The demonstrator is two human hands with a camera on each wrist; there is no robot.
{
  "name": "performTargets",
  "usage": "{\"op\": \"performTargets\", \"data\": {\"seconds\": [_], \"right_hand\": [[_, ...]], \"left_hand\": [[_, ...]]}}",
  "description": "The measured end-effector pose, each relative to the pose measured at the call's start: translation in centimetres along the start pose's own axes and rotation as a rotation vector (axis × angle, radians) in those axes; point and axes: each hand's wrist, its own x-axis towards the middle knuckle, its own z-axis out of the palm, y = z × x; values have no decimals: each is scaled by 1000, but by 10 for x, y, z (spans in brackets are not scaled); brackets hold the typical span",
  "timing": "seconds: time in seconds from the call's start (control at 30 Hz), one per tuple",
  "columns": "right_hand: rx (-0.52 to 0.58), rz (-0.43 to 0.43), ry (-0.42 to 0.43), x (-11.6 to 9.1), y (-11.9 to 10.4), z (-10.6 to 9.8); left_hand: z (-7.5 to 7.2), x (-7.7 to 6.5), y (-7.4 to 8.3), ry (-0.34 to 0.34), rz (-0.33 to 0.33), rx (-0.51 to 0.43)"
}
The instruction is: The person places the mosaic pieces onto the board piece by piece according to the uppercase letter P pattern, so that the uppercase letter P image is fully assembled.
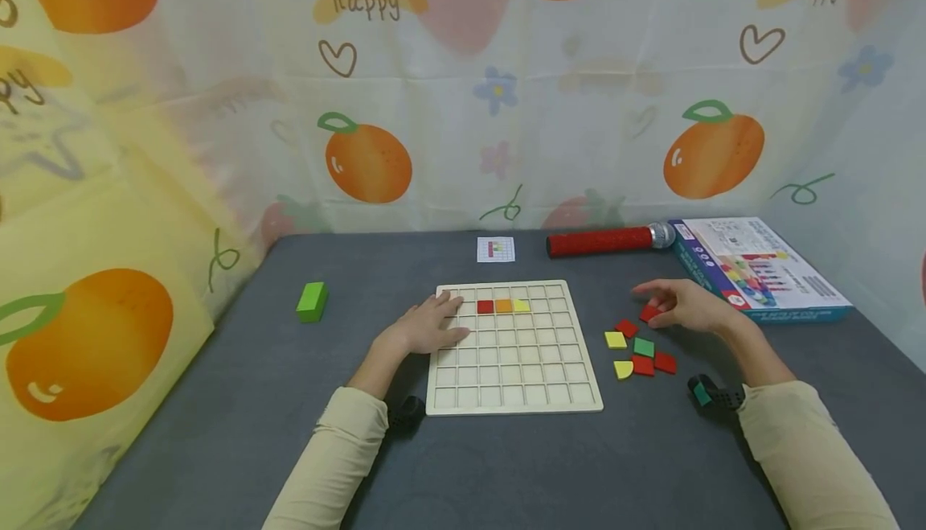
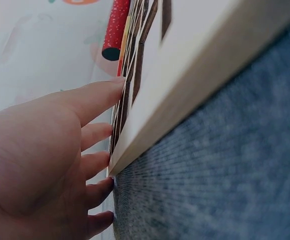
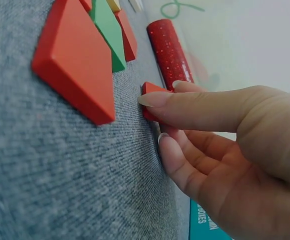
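Observation:
A pale grid board [image 1: 510, 398] lies flat on the table, with a red tile [image 1: 485, 306], an orange tile [image 1: 503, 306] and a yellow tile [image 1: 521, 306] side by side in an upper row. The left hand [image 1: 422, 327] rests on the board's left edge, fingers spread and holding nothing. To the right of the board, the right hand [image 1: 690, 306] pinches another red tile [image 3: 151, 89] between thumb and fingers, low over the table. Nearest to it lie loose tiles: several red ones [image 1: 665, 363], a green one [image 1: 643, 347], a yellow one [image 1: 616, 340] and a rounded yellow piece [image 1: 623, 369].
Behind the board lies a small printed card [image 1: 495, 249]. A red glittery microphone [image 1: 600, 242] lies by a blue-edged game box [image 1: 774, 265] at the back right. A green block [image 1: 312, 302] stands on the left. Printed cloth [image 1: 448, 160] hangs behind the table.

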Motion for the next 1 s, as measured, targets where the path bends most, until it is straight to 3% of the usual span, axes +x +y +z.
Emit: {"op": "performTargets", "data": {"seconds": [0.23,0.7,1.0], "right_hand": [[-62,6,55,1,2,-3],[93,93,191,-3,-3,-4],[207,85,209,-2,-17,2]], "left_hand": [[-1,-1,0,-3,-2,4],[-2,1,1,-16,-5,-1],[-1,0,0,-11,-11,-2]]}}
